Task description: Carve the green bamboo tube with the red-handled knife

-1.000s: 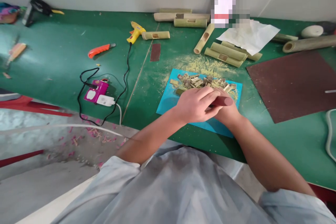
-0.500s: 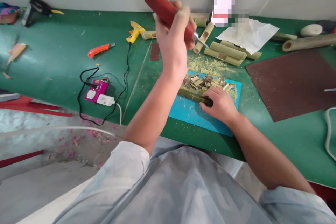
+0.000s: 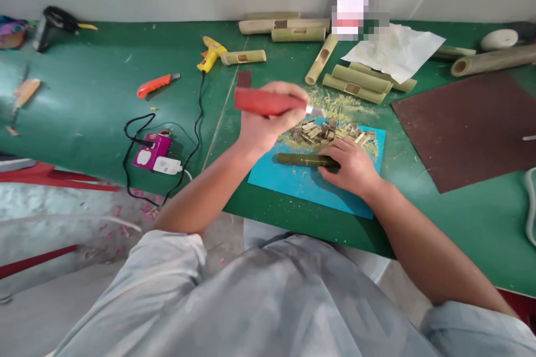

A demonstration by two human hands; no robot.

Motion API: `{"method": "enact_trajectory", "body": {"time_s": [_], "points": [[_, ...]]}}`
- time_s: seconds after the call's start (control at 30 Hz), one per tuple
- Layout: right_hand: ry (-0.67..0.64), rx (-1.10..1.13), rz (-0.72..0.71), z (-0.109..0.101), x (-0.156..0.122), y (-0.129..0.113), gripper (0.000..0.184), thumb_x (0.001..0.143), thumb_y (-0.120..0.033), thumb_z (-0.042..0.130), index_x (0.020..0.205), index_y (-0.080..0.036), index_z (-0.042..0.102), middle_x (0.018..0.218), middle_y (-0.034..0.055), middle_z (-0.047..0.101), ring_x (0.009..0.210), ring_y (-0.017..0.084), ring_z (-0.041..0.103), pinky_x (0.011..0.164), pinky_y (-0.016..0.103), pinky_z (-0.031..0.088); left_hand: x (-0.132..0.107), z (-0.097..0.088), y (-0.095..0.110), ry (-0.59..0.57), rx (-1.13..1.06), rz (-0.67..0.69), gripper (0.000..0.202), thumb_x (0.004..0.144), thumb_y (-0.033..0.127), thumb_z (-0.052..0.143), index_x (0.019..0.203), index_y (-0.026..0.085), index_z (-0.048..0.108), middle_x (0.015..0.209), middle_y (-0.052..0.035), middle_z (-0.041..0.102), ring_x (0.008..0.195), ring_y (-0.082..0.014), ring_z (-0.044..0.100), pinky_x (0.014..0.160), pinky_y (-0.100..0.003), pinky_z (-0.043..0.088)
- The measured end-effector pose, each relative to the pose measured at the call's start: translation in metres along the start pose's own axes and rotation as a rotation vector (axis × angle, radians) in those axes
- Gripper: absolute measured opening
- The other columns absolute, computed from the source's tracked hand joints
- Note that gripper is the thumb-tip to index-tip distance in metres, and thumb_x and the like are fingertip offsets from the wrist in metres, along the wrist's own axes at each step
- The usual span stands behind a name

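While the left hand (image 3: 272,117) clutches a red-handled tool (image 3: 270,102), the right hand (image 3: 350,166) holds one end of a bamboo tube (image 3: 297,159) on a blue mat (image 3: 272,177), just below that raised grip. Round and unheld left of the right hand's fingers (image 3: 333,151), the tube could roll, steering the tip (image 3: 317,112), apparently sharp though blurred, into them.

Yellow glue gun (image 3: 212,53) right of orange cutter (image 3: 154,86); black tool (image 3: 58,15), kind unclear, at far left
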State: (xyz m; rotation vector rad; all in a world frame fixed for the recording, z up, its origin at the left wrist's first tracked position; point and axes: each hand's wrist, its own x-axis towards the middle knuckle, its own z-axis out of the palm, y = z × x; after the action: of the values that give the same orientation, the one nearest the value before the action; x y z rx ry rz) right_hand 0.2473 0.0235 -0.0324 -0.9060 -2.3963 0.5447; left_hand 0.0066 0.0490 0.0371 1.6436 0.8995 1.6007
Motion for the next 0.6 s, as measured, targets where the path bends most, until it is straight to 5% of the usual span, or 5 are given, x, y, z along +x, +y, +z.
{"method": "enact_trajectory", "body": {"time_s": [0.17,0.33,0.6], "points": [[-0.007,0.041,-0.012,0.000,0.002,0.005,0.018,0.083,-0.026,0.071,0.100,-0.021,0.074,0.096,0.0102,0.076,0.090,0.029,0.064,0.083,0.044,0.054,-0.047,-0.020,-0.008,-0.207,0.106,-0.011,0.022,0.088,0.033,0.087,0.106,0.022,0.081,0.101,-0.0054,0.083,0.094,-0.0179,0.079,0.087,-0.030,0.063],[-0.017,0.067,-0.013,0.000,0.002,0.005,0.021,0.083,-0.027,0.072,0.103,-0.021,0.074,0.096,0.0095,0.075,0.088,0.027,0.063,0.080,0.042,0.052,-0.058,-0.022,-0.016,-0.417,0.155,0.033,0.025,0.083,0.029,0.091,0.105,0.022,0.081,0.103,-0.0077,0.085,0.096,-0.0208,0.082,0.089,-0.032,0.066],[-0.046,0.094,0.006,-0.002,0.002,-0.001,0.017,0.089,-0.031,0.073,0.103,-0.021,0.074,0.097,0.0095,0.077,0.090,0.027,0.064,0.082,0.043,0.051,-0.054,-0.013,-0.019,-0.442,0.147,0.117,0.022,0.086,0.026,0.088,0.105,0.022,0.078,0.099,-0.0085,0.085,0.091,-0.0200,0.083,0.085,-0.028,0.068]]}}
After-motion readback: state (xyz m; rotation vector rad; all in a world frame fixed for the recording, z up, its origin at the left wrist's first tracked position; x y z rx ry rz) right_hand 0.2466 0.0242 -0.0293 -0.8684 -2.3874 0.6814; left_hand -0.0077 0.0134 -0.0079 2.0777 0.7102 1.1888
